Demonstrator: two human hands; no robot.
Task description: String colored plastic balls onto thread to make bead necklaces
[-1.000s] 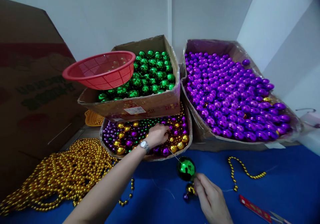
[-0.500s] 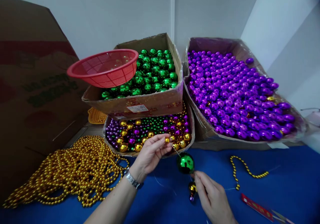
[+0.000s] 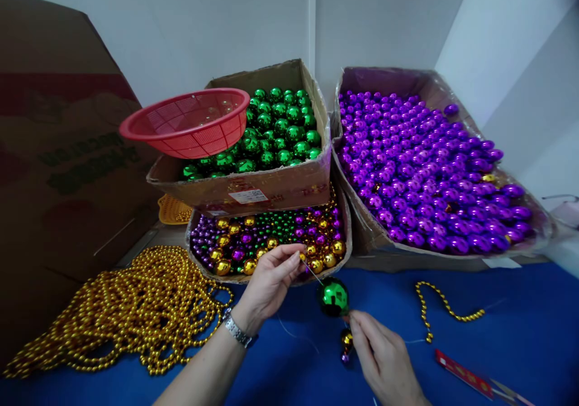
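Note:
My left hand (image 3: 274,279), with a watch on the wrist, is closed in a pinch on a thin straight needle (image 3: 313,271). A speck of gold shows by its fingertips; whether it is a held bead or one in the box behind is unclear. The needle runs down to a large shiny green ball (image 3: 333,297). At the ball's lower side, my right hand (image 3: 382,348) closes thumb and fingers on it. Beside those fingers hang a gold bead (image 3: 346,337) and a small purple bead (image 3: 345,358), below the green ball.
Behind my hands, a box of mixed beads (image 3: 266,237) sits under a carton (image 3: 289,183) of green balls. On that rests a red basket (image 3: 185,146). Purple balls (image 3: 420,171) fill a box right. Gold bead strands (image 3: 149,309), a short gold strand (image 3: 446,302) and scissors (image 3: 502,388) lie on blue cloth.
The green ball has shifted slightly left, and more of the needle shows between it and my left fingers. Both hands keep their grips.

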